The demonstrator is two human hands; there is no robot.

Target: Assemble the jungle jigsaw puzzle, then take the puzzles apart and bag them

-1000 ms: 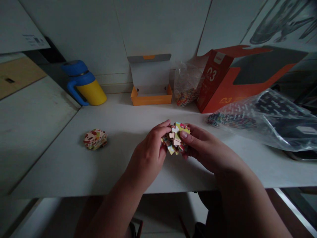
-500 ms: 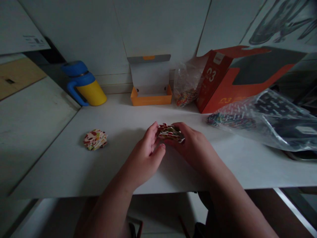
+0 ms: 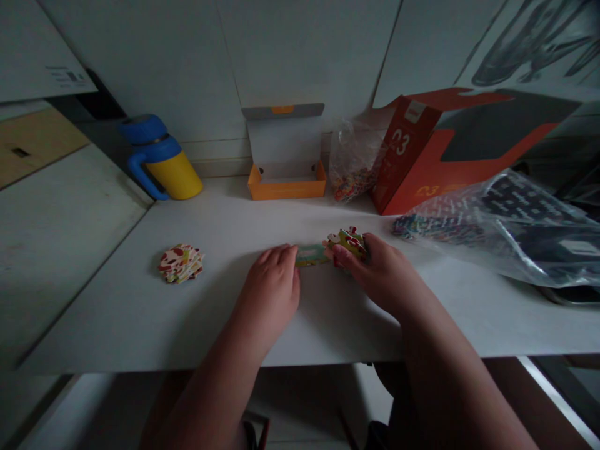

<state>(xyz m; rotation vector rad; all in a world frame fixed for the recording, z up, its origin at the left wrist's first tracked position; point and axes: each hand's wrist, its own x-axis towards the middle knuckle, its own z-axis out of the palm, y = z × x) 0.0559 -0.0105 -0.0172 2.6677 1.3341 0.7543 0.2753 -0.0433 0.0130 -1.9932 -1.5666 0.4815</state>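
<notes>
My right hand [image 3: 375, 259] grips a stack of printed cardboard puzzle pieces [image 3: 349, 242], with the thumb on the near side. Colourful pictures and knobbed edges show on the stack. To its left a green strip of puzzle pieces [image 3: 312, 255] lies flat on the white table [image 3: 225, 319]. Over the strip's left end rests my left hand [image 3: 274, 275], its fingers laid down side by side; its fingertips are partly hidden. A small pile of printed cardboard pieces [image 3: 180, 262] sits apart at the left.
At the back stands an open orange box [image 3: 287, 189] with its lid up. Beside it are a clear bag of small pieces [image 3: 354, 178] and a large red box [image 3: 412, 156]. A plastic-wrapped bundle [image 3: 506, 225] lies at the right, a blue and yellow jug [image 3: 162, 159] at the back left.
My right hand has moved right with the stack, turning its printed face into view. My left hand has come away from the stack and down, and the green strip now shows between the hands.
</notes>
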